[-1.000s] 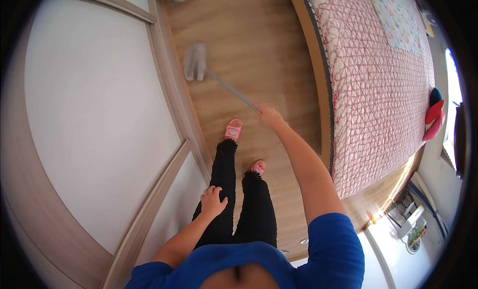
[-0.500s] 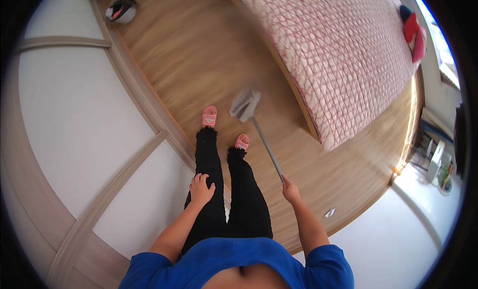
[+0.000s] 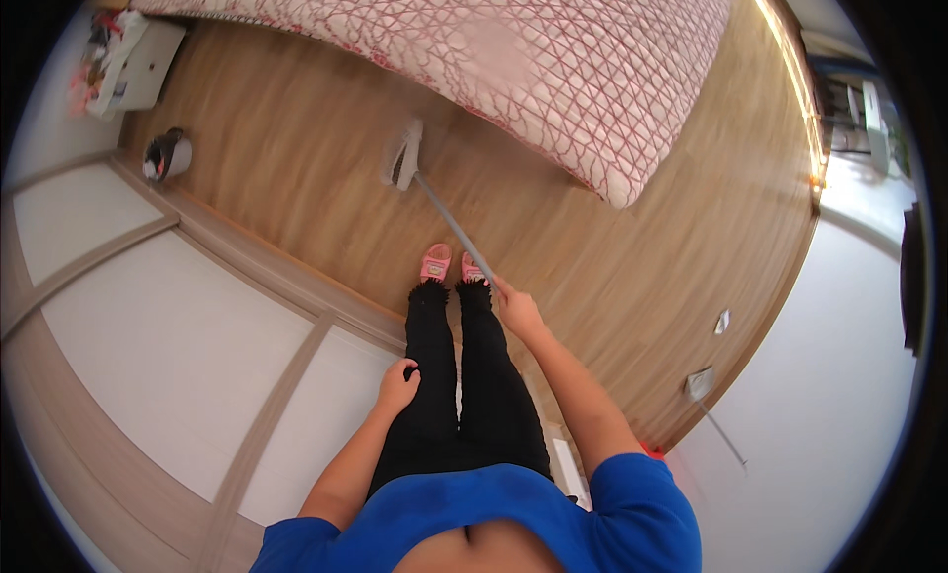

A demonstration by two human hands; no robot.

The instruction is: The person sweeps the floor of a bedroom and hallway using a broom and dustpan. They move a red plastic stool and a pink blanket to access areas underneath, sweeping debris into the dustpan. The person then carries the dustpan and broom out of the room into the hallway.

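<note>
My right hand (image 3: 519,311) is closed around the grey handle of a broom (image 3: 449,217), close to its upper end. The broom's pale head (image 3: 407,156) rests on the wooden floor ahead of my feet, to the left of the bed's edge; slight blur hides its bristles. My left hand (image 3: 398,386) hangs beside my left thigh with its fingers loosely curled and a gap between thumb and forefinger. I see nothing held in it. Below, my feet stand close together in pink slippers (image 3: 435,264).
A bed with a pink-and-white patterned cover (image 3: 553,69) spans the far side. White sliding doors (image 3: 178,346) line the left. A small bin (image 3: 168,155) and a white cabinet (image 3: 138,71) stand far left. At right lie a long-handled dustpan (image 3: 699,383) and a small pale item (image 3: 722,322).
The view has turned to the right. The broom head has swung left and farther from my feet, and my feet have come together. My left hand's fingers are more curled.
</note>
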